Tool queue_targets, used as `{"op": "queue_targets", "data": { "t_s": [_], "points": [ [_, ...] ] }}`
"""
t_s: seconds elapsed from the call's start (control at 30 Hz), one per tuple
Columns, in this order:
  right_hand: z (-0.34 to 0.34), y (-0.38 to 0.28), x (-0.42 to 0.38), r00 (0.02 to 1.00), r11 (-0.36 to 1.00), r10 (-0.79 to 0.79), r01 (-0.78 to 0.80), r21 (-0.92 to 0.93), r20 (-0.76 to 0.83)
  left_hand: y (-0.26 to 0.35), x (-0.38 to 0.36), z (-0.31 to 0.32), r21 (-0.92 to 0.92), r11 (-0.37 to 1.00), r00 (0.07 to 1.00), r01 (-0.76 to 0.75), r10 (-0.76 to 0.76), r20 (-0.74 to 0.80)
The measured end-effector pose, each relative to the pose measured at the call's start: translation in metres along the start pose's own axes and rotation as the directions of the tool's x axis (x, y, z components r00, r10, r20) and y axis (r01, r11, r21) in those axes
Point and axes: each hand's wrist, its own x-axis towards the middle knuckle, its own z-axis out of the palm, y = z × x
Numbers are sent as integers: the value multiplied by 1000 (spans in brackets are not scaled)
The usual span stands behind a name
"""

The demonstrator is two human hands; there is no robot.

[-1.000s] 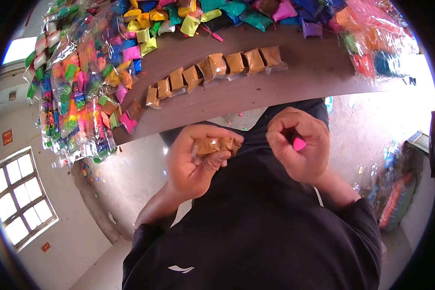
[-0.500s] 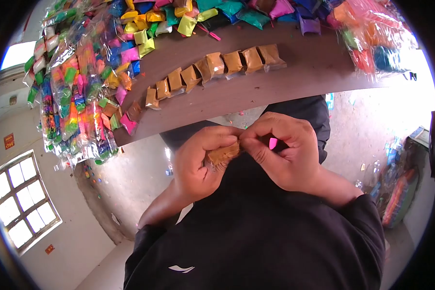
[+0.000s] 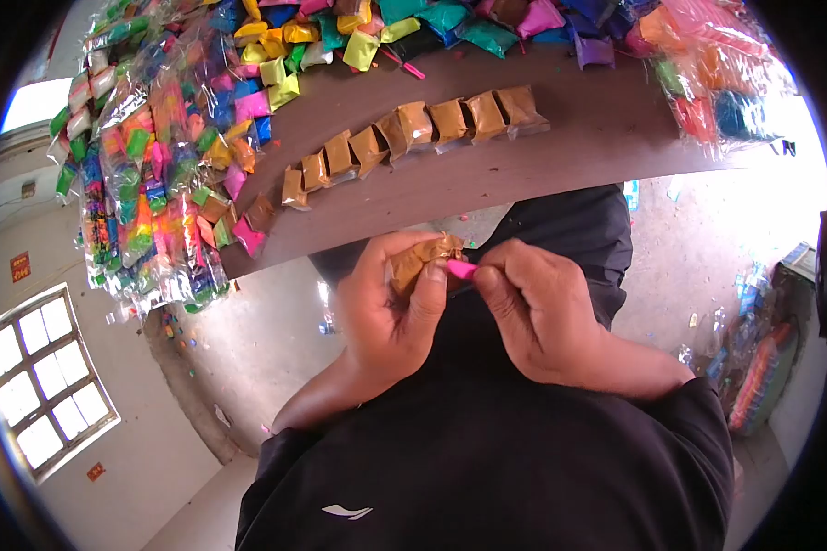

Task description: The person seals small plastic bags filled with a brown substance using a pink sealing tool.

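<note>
My left hand [image 3: 383, 317] is closed around a small brown clay packet [image 3: 421, 261], its thumb pressed near the packet's open-looking, crumpled end. Pinched between the thumb and fingers of my right hand [image 3: 544, 312] is a small bright pink plastic piece [image 3: 460, 269]. Its tip meets the packet's end beside my left thumb; most of the piece is hidden in the fingers. Both hands are over my lap, just off the table's near edge. Beyond them, a curved row of several similar brown packets [image 3: 413, 126] lies on the brown table [image 3: 597, 129].
Clear bags of colourful packets [image 3: 147, 184] are heaped on the table's left. Loose coloured packets [image 3: 482, 35] line the far side. Another plastic bag of packets [image 3: 708, 73] is at the right. A thin pink stick [image 3: 413, 70] lies near the far packets.
The brown packet has been turned upward in my left hand. The pink piece, earlier tucked inside my right hand, now points out toward the packet. My right hand has shifted slightly down.
</note>
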Motion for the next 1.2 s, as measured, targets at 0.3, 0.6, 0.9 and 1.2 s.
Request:
{"op": "queue_targets", "data": {
  "t_s": [0.3,0.6,0.9,1.2],
  "points": [
    [5,7,6,985,969,-78,39,-243,-153,-7,-5,11,277,956,977,-99,147,-157],
    [0,5,9,987,963,-124,93,-253,-106,-6,-1,10,263,964,981,-27,77,-180],
    [-3,4,7,984,964,-175,177,-196,28,-3,3,17,227,970,962,-81,136,-236],
    [-8,12,17,972,962,-237,235,-137,3,5,8,7,-257,920,931,295,-338,-140]
  ]
}}
